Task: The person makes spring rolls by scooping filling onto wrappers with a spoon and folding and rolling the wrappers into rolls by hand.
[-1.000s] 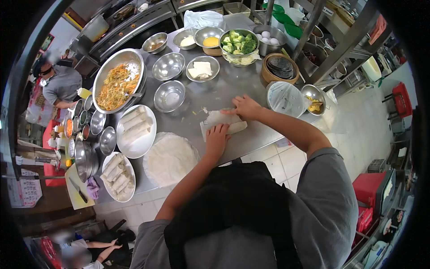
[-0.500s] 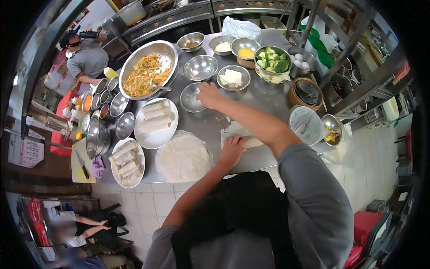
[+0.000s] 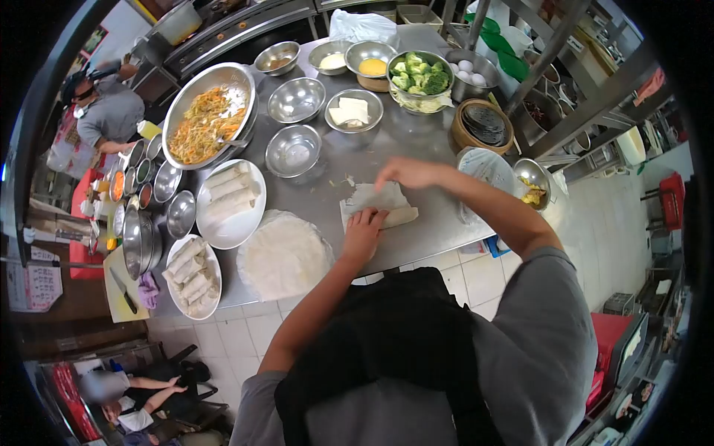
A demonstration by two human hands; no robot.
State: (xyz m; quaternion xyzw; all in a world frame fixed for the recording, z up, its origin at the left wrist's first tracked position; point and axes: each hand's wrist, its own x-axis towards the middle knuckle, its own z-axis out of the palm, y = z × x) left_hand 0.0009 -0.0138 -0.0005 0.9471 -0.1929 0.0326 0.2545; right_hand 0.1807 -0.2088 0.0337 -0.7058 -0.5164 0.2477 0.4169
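A partly rolled wrapper (image 3: 401, 216) lies on the steel table, its loose flap (image 3: 374, 195) spread flat behind the roll. My left hand (image 3: 363, 227) rests on the left part of the roll, fingers pressed together on it. Above the flap's far right edge is my right hand (image 3: 405, 172), slightly blurred, its index finger stretched down toward the wrapper. Left of my left hand is a stack of round wrappers (image 3: 285, 255). Finished rolls lie on an oval white plate (image 3: 256, 228) and on a second plate (image 3: 214, 303).
A large bowl of shredded filling (image 3: 210, 115) stands at the back left. Near the middle is a small steel bowl (image 3: 293, 151). Broccoli (image 3: 420, 73), eggs (image 3: 468, 73) and a bamboo basket (image 3: 458, 134) are at the back right. A co-worker (image 3: 109, 111) stands at the far left.
My right hand dipped to the small steel bowl and has come back over the wrapper's flap. My left hand has stayed on the roll. The camera view shifted and returned.
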